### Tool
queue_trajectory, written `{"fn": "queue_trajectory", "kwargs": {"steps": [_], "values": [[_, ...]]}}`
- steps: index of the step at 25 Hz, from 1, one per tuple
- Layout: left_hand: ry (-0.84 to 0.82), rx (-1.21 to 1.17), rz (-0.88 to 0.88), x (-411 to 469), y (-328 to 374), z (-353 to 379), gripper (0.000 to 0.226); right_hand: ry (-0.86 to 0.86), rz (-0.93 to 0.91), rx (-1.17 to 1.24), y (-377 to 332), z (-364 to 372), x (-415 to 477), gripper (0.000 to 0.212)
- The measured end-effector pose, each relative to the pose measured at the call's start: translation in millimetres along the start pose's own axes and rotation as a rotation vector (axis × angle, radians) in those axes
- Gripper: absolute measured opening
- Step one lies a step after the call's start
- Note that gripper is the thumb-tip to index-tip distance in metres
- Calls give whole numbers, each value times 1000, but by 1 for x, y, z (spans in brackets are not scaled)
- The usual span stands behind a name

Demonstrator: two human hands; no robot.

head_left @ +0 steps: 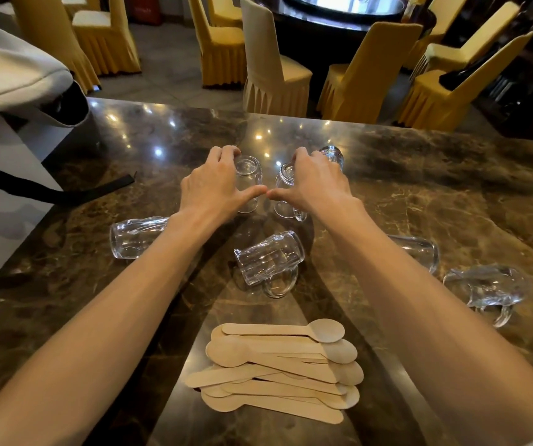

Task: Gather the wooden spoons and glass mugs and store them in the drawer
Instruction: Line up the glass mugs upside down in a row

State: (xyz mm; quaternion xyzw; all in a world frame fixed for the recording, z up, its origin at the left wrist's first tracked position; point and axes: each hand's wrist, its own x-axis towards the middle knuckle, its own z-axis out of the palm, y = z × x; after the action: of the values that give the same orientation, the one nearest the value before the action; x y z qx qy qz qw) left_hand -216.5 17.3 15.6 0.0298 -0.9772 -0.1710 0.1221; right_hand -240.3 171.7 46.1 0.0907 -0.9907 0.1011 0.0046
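Head view. Both arms stretched forward over the marble countertop. Clasping the left standing mug with the left hand: fingers curled over its far top edge, thumb laid across its near side. Clasping the right standing mug the same way with the right hand, thumb tips almost meeting between the two glasses. Just behind the right hand, a far mug; impossible to tell whether touched by the fingers.

Nearer in, four more on their sides. Left lying mug partly under the left forearm, long axis across the view. Centre lying mug between the forearms, handle toward the body. Right lying mug and outermost mug outside the right forearm.

Nearest the body, wooden spoons in a loose heap, handles running left to right, midway between both arms. No drawer in sight.

Probably gathering glasses first: centre lying mug within equal reach of either hand, side mugs best left to the nearer hand.
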Motion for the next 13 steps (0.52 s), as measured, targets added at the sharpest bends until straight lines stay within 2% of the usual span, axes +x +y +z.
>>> {"fn": "queue_trajectory", "kwargs": {"steps": [2, 4, 5, 8, 9, 13], "values": [[-56, -9, 7, -4, -4, -12, 94, 104, -1, 49, 5, -6, -18, 83], [-46, -72, 9, -10, -20, -31, 85, 260, -29, 215, 13, -11, -40, 66], [-48, -115, 13, -15, -32, -42, 75, 269, -39, 313, 18, -12, -51, 55], [-171, -206, -18, -36, -74, -68, 45, 56, -17, 479, 31, -3, -78, 38], [-206, -220, -65, -44, -87, -73, 47, -12, -3, 491, 35, 4, -85, 41], [-354, -220, -314, -73, -130, -72, 79, -288, 78, 630, 43, 31, -97, 73]]}}
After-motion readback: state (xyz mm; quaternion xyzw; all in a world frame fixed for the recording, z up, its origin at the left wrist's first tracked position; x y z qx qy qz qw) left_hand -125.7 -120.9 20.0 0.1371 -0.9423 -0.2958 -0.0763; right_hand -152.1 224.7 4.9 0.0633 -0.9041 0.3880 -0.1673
